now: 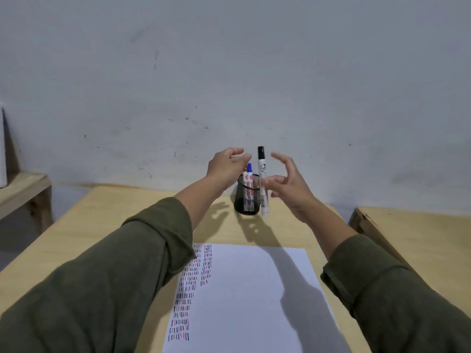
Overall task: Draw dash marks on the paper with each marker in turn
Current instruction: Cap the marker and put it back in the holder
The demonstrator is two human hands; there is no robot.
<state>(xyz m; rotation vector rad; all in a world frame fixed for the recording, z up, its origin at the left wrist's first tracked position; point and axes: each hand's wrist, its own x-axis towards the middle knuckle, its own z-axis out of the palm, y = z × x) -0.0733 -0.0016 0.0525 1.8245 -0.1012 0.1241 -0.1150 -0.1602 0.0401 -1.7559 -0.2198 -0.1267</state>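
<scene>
A white sheet of paper (pixel 249 289) lies on the wooden table (pixel 122 225), with columns of short red, blue and black dashes down its left side. At the table's far edge stands a black mesh cup (pixel 242 200) holding a red marker (pixel 245 179) and a blue marker (pixel 249 169). My right hand (pixel 290 189) pinches a white marker with a black cap (pixel 262 179) upright just right of the cup, its other fingers spread. My left hand (pixel 225 169) hovers over the cup's left rim, fingers apart and holding nothing.
A grey scuffed wall rises right behind the table. A second wooden surface (pixel 420 238) stands to the right across a narrow gap. A low wooden shelf (pixel 23 189) sits at the far left. My sleeves cover part of the paper's left edge.
</scene>
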